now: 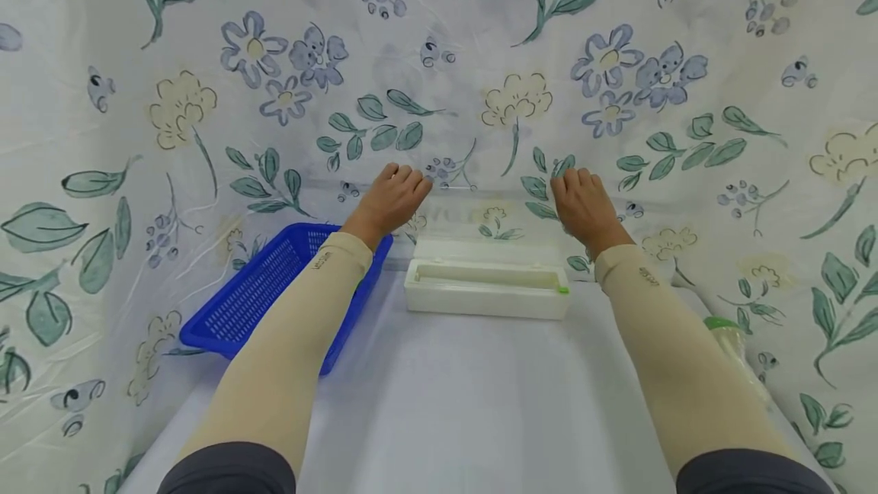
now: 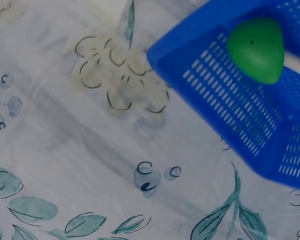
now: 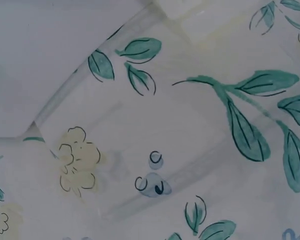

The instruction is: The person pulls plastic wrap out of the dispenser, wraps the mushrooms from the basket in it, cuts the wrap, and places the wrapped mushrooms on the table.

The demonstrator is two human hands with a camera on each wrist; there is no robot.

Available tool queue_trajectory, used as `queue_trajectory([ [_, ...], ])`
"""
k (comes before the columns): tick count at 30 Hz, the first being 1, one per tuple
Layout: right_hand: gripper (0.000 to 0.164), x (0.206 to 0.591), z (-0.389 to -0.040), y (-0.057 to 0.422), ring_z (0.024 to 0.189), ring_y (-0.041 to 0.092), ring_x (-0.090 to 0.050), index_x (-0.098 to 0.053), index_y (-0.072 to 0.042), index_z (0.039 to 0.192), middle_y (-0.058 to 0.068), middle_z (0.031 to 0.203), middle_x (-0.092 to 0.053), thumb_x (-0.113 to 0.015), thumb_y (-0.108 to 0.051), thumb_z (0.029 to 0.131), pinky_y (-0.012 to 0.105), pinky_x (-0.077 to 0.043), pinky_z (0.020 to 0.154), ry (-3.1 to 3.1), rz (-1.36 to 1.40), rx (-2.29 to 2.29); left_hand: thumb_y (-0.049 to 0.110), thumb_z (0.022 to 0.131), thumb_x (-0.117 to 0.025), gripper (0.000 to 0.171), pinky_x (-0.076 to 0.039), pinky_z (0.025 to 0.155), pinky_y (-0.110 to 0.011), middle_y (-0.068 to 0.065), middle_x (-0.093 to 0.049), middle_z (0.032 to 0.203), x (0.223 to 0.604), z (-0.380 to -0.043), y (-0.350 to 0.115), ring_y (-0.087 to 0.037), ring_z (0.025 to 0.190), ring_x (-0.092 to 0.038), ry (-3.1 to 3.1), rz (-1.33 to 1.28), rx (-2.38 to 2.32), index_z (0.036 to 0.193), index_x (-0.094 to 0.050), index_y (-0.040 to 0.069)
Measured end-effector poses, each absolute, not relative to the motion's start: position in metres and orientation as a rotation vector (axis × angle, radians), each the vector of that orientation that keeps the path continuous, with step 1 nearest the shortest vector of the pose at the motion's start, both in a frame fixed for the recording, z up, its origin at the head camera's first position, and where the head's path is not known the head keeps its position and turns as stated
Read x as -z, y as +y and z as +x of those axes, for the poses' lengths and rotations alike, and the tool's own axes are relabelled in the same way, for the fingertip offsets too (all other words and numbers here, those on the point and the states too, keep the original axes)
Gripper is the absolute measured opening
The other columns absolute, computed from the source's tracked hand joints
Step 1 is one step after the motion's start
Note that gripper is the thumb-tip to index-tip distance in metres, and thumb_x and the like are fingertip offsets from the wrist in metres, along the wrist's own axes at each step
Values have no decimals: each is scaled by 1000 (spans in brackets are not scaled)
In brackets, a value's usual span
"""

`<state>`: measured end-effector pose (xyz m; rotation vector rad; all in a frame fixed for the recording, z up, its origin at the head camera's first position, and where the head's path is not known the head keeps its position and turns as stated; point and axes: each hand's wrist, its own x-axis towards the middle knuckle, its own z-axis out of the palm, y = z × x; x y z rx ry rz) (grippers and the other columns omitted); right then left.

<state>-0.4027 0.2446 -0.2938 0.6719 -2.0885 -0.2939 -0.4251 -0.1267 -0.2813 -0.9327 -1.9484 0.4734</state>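
My left hand [image 1: 391,200] and right hand [image 1: 586,204] are raised apart above a long white box, fingers curled with knuckles up. Between them a faint glint suggests clear plastic film [image 1: 458,187], which both hands seem to pinch at its sides. The fingertips are hidden behind the knuckles. Below stands the white cling film dispenser [image 1: 485,303], its lid tipped back and a green slider [image 1: 564,290] at its right end. Neither hand shows in the wrist views.
A blue perforated basket [image 1: 257,303] stands left, partly under my left forearm. In the left wrist view, a green-headed object with a white stem [image 2: 257,50] lies in the basket [image 2: 225,105]. A green-topped clear item [image 1: 720,324] is beside my right forearm. Flowered cloth hangs behind the white table [image 1: 473,402].
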Motion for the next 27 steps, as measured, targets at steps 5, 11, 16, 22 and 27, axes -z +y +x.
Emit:
queue_trajectory([
  [5, 25, 284, -400, 244, 63, 29, -35, -44, 4, 87, 13, 74, -35, -32, -7, 105, 39, -33, 54, -1984, 686, 244, 7, 101, -48, 7, -42, 81, -42, -13, -52, 91, 270, -424, -129, -31, 87, -54, -1932, -935, -484, 105, -51, 2],
  [11, 26, 277, -398, 246, 62, 29, -32, -43, 4, 89, 14, 74, -34, -28, -8, 106, 40, -31, 54, -1963, 695, 209, 8, 102, -49, 7, -41, 81, -42, -13, -52, 93, 263, -423, -129, -30, 87, -53, -1938, -937, -476, 105, -50, 2],
  [16, 27, 273, -396, 250, 64, 29, -32, -41, 5, 91, 16, 76, -36, -25, -11, 107, 41, -31, 56, -2011, 684, 223, 8, 101, -50, 8, -41, 83, -42, -13, -52, 93, 256, -419, -129, -30, 88, -53, -1945, -931, -483, 107, -50, 2],
  [22, 22, 262, -394, 251, 63, 29, -32, -40, 4, 89, 14, 75, -34, -32, -8, 106, 41, -31, 55, -1961, 685, 225, 6, 103, -45, 7, -42, 84, -42, -13, -53, 95, 247, -415, -129, -31, 89, -54, -1920, -911, -469, 106, -49, 2],
  [27, 30, 250, -394, 248, 62, 28, -27, -38, 3, 88, 12, 75, -28, -20, -10, 108, 41, -27, 54, -1883, 723, 196, 9, 105, -36, 15, -40, 78, -41, -13, -54, 93, 240, -416, -132, -31, 85, -53, -1821, -897, -421, 100, -49, 2],
])
